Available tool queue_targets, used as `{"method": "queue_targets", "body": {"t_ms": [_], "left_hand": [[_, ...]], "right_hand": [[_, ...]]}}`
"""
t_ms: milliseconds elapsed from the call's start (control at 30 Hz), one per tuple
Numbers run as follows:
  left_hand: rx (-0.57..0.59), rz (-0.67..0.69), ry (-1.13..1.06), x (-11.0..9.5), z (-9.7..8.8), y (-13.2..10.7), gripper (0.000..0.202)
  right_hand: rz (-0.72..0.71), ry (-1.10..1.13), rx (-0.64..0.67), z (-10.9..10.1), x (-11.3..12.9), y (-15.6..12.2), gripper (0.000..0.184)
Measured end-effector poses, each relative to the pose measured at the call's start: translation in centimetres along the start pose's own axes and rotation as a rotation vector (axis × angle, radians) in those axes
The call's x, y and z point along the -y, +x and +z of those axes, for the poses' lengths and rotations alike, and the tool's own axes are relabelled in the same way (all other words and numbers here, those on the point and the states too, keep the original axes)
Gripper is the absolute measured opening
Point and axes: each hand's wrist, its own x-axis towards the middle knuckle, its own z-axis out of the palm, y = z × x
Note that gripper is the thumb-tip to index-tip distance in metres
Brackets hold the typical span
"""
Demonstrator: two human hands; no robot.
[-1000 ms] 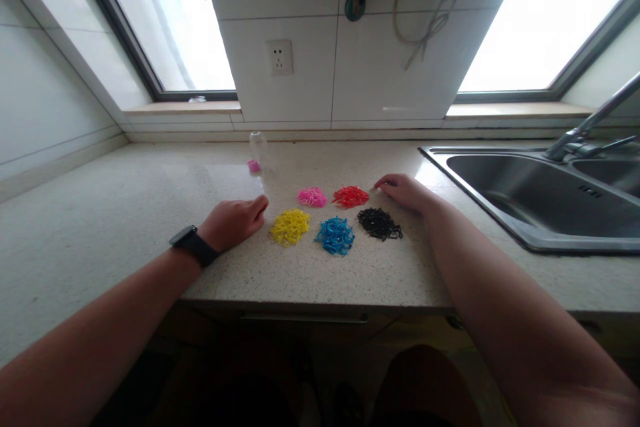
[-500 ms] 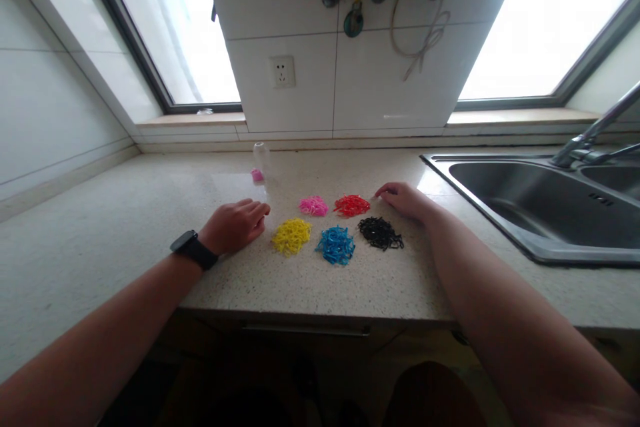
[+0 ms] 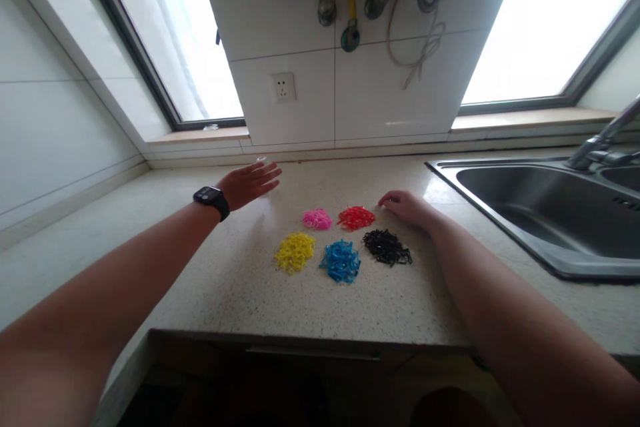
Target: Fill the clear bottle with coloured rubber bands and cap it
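White tiled wall (image 3: pixel 400 103), two bright windows (image 3: pixel 530 33), speckled counter (image 3: pixel 300 310), steel sink (image 3: pixel 525 193)

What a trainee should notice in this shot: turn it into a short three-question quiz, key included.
1. Count: how many coloured piles lie on the counter?

2. True or false: the left hand is clenched in a fist.

3. Multiple choice: which of these is nearest to the right hand?
A) the yellow pile
B) the red pile
C) the pink pile

Key:
1. Five.
2. False; its fingers are stretched out.
3. B; the fingertips are just beside that pile.
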Motion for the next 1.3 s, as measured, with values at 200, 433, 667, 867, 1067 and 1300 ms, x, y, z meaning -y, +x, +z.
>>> {"method": "queue_targets", "body": {"t_ms": [200, 433, 667, 867, 1067, 1300], "left_hand": [[0.028, 0.050, 0.040, 1.6, 2.3, 1.7, 0.050], [0.056, 0.030, 0.206, 2.6, 3.8, 2.6, 0.036], [0.038, -0.043, 0.335, 1.8, 2.1, 2.5, 0.032], [-0.073, -0.259, 0.256, -0.3, -0.4, 1.2, 0.030], [-0.330, -0.547, -0.199, -3.3, -1.2, 1.2, 0.053], [-0.587, -0.794, -1.136, -6.2, 2.6, 2.6, 0.048]], "right_hand": [[0.036, -0.033, -0.007, 0.2, -0.2, 0.4, 0.027], [0.046, -0.057, -0.022, 0.2, -0.2, 0.5, 0.027], [0.067, -0.055, -0.028, 0.2, -0.1, 0.7, 0.027], [0.073, -0.068, -0.029, 0.3, -0.1, 0.8, 0.028], [0.076, -0.065, -0.034, 0.3, 0.0, 0.7, 0.029], [0.050, -0.045, -0.022, 0.5, -0.7, 0.8, 0.030]]}}
